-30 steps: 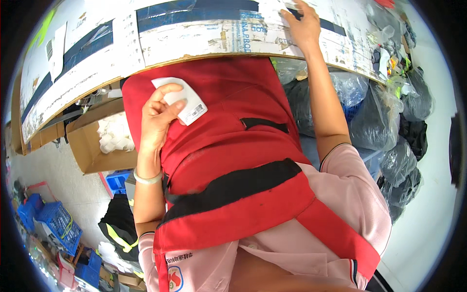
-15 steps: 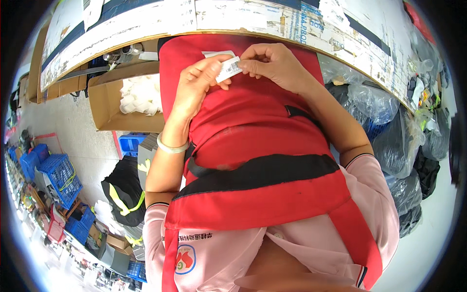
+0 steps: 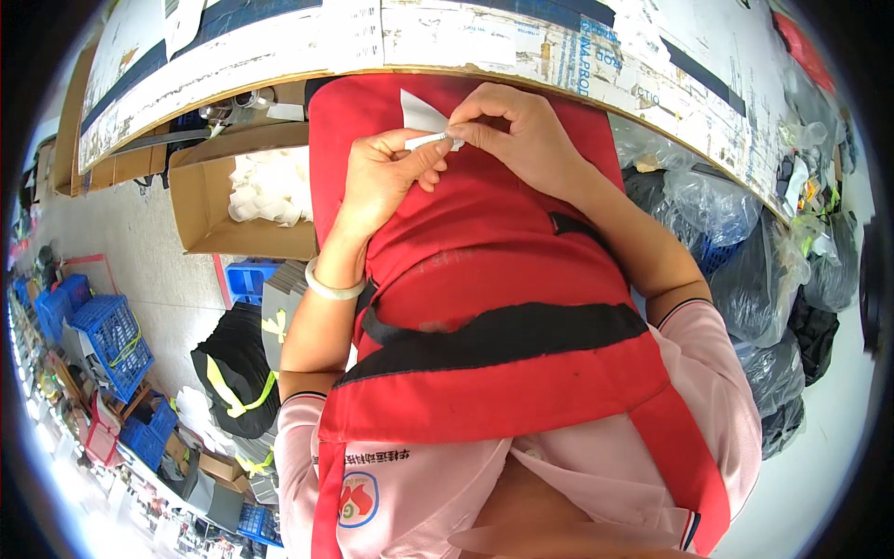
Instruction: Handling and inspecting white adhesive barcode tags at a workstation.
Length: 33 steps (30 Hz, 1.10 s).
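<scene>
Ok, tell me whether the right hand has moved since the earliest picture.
Yes: the right hand has moved left and nearer, from over the white, dark-striped tabletop to this side of its edge.

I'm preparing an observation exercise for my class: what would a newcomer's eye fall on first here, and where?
The big red apron, filling the middle of the view, probably comes first. Over its upper part, the left hand and right hand meet at some white paper-like material. Off to the sides, an open cardboard box of white pieces sits at left, and bulging plastic bags crowd the right.
</scene>
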Each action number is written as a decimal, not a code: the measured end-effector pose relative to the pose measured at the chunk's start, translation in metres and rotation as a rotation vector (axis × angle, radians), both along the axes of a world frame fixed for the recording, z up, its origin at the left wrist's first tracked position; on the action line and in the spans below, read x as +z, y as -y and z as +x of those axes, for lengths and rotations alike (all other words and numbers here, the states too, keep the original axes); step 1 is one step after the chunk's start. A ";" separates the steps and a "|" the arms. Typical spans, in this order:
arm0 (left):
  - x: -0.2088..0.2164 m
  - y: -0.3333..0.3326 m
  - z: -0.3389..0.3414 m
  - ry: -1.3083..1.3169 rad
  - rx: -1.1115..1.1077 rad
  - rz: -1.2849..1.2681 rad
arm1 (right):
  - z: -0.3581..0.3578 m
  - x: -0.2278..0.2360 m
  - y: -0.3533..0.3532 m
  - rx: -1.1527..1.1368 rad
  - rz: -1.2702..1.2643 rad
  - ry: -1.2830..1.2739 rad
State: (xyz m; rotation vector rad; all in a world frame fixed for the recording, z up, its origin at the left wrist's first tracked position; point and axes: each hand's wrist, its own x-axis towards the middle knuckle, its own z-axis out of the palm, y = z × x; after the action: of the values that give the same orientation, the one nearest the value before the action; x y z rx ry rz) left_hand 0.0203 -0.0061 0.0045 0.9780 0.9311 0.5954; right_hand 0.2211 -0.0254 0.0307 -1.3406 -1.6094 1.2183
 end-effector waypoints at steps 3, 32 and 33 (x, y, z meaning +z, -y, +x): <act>-0.003 0.000 0.002 -0.044 -0.022 0.020 | 0.002 -0.001 -0.001 -0.007 0.063 0.058; -0.008 -0.005 -0.003 0.075 0.112 -0.110 | 0.046 0.001 -0.070 -0.312 -0.321 -0.098; -0.007 -0.005 -0.003 0.068 0.115 -0.111 | 0.046 0.001 -0.070 -0.310 -0.316 -0.097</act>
State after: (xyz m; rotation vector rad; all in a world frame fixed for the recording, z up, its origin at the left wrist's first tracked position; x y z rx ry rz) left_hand 0.0177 -0.0012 -0.0026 0.8050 0.9541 0.6626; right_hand 0.2673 0.0446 0.0320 -1.6278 -1.1211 1.3559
